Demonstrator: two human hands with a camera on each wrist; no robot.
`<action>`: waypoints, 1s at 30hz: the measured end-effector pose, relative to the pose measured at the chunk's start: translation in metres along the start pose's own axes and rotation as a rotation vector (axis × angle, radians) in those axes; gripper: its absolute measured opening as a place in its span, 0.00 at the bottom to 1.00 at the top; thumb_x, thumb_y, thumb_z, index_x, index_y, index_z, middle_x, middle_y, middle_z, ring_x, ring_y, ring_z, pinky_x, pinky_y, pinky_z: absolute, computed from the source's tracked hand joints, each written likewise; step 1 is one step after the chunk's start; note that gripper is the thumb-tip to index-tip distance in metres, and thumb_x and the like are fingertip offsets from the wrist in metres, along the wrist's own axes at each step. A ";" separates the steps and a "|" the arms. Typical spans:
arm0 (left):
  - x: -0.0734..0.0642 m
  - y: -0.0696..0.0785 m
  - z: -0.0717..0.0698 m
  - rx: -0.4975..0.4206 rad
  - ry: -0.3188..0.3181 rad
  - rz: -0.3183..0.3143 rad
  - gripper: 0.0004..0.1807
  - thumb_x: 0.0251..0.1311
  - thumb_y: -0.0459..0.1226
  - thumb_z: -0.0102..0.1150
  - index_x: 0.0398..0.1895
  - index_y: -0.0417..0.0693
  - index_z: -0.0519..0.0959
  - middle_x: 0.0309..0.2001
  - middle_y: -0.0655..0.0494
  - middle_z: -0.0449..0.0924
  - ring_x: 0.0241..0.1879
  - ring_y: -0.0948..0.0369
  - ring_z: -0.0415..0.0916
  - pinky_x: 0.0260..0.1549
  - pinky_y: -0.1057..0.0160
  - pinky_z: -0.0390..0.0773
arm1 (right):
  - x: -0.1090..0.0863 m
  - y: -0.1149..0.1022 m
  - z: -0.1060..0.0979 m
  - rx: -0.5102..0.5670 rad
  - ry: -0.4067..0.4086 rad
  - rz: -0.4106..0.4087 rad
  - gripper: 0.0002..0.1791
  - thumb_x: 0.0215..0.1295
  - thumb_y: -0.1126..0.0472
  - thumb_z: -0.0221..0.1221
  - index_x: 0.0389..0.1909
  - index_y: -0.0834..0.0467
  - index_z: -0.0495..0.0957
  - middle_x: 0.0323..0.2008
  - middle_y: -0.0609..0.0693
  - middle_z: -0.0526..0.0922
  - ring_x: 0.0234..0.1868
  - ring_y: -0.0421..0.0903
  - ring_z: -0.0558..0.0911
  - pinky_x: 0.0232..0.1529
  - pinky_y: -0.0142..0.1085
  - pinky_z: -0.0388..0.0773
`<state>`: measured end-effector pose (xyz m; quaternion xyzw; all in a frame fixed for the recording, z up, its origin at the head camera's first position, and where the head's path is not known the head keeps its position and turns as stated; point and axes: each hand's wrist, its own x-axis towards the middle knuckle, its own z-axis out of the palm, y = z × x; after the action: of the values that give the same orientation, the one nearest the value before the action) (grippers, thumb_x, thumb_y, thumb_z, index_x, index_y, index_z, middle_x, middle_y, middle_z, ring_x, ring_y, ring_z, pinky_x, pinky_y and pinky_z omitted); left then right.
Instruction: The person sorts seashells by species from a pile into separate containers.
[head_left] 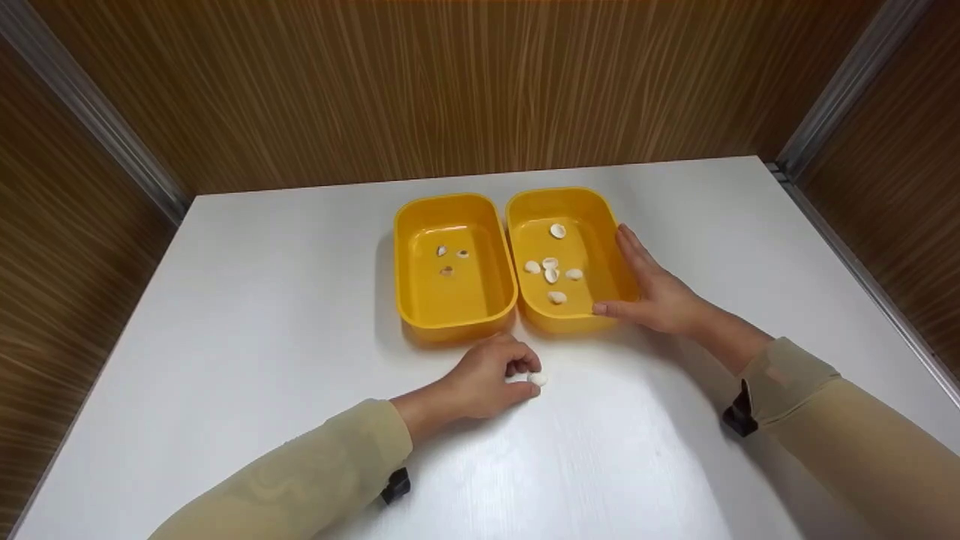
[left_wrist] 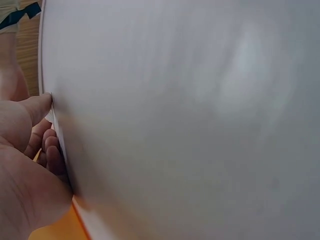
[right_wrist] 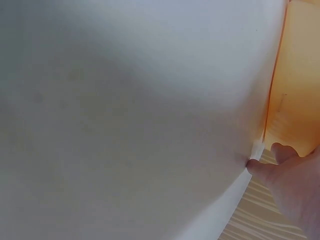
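In the head view, my left hand [head_left: 487, 379] pinches a small white shell [head_left: 538, 379] between thumb and fingers, low over the white table in front of two yellow bins. My right hand [head_left: 660, 300] rests against the near right corner of the right yellow bin [head_left: 568, 324]. Its fingers lie straight along the side and its thumb is at the front rim. Several white shells [head_left: 557, 231] are spread over that bin's floor. Inside the left yellow bin [head_left: 450, 307] are 3 smaller brownish shells [head_left: 447, 271]. The left wrist view shows the curled left fingers [left_wrist: 54, 159] close to the tabletop.
The bins stand side by side on the white table [head_left: 285, 300]. A wood-grain panel [head_left: 465, 90] rises behind it, with more panels to the left and right. Metal posts [head_left: 832, 82] stand at the back corners.
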<state>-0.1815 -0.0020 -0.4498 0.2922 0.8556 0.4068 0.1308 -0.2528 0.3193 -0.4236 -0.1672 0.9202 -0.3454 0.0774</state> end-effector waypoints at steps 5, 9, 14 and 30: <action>0.001 0.003 -0.002 0.020 -0.031 -0.034 0.07 0.65 0.37 0.74 0.42 0.50 0.84 0.40 0.59 0.74 0.41 0.64 0.69 0.46 0.66 0.72 | 0.000 -0.001 0.000 -0.002 0.002 0.008 0.69 0.63 0.35 0.71 0.87 0.47 0.30 0.86 0.46 0.28 0.85 0.57 0.37 0.80 0.63 0.42; 0.001 0.004 -0.002 0.021 -0.043 -0.052 0.07 0.66 0.38 0.73 0.42 0.51 0.83 0.40 0.59 0.74 0.42 0.63 0.70 0.46 0.66 0.72 | 0.000 -0.001 0.000 -0.003 0.000 0.008 0.69 0.63 0.36 0.71 0.87 0.47 0.30 0.86 0.45 0.28 0.85 0.57 0.37 0.80 0.62 0.41; 0.000 0.006 -0.002 0.018 -0.052 -0.063 0.07 0.67 0.38 0.72 0.44 0.51 0.83 0.42 0.58 0.74 0.43 0.62 0.70 0.47 0.65 0.73 | 0.001 0.000 0.000 -0.005 -0.002 0.012 0.69 0.63 0.35 0.71 0.87 0.47 0.29 0.86 0.44 0.27 0.85 0.57 0.37 0.80 0.62 0.41; -0.007 0.030 -0.016 0.018 -0.065 0.117 0.10 0.69 0.33 0.68 0.52 0.44 0.85 0.46 0.58 0.83 0.46 0.61 0.80 0.48 0.66 0.80 | 0.000 -0.002 0.000 -0.036 -0.003 0.032 0.70 0.63 0.34 0.71 0.87 0.49 0.30 0.86 0.46 0.28 0.85 0.59 0.39 0.80 0.62 0.43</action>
<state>-0.1716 -0.0015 -0.4169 0.3558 0.8361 0.3962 0.1317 -0.2526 0.3178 -0.4228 -0.1542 0.9287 -0.3273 0.0815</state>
